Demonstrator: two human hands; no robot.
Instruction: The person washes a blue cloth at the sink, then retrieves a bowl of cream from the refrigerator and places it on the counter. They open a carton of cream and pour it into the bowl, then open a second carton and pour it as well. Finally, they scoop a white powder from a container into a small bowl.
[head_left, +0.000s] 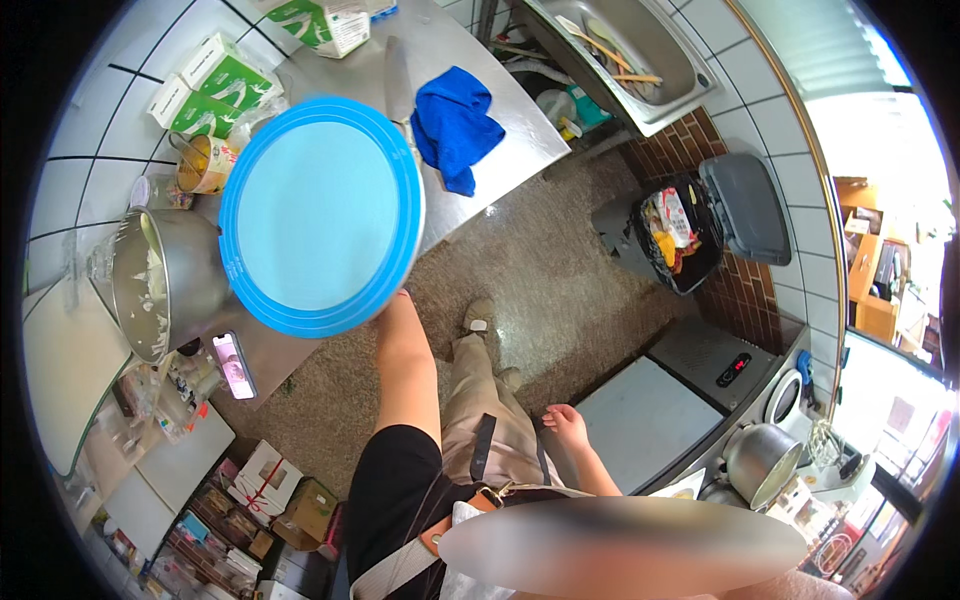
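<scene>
A round light-blue disc with a ridged darker-blue rim (319, 217) fills the space above the steel table (517, 139). My left forearm reaches up to its near edge. Most of my left hand (397, 298) is hidden behind the disc, so its grip does not show. Low on my right side, my right hand (566, 424) holds nothing, its fingers loosely bent and apart. To the left of the disc is a steel mixing bowl (199, 262) smeared with white cream, a pale spatula (150, 231) inside. A crumpled blue cloth (457, 124) lies right of the disc.
Green-and-white cartons (217, 82) and a cup holding a whisk (206, 163) line the tiled wall. A phone (234, 365) rests near the table's edge. Ahead right are a sink (667, 56) and an open trash bin (679, 225). A grey-lidded appliance (645, 420) stands beside my right hand.
</scene>
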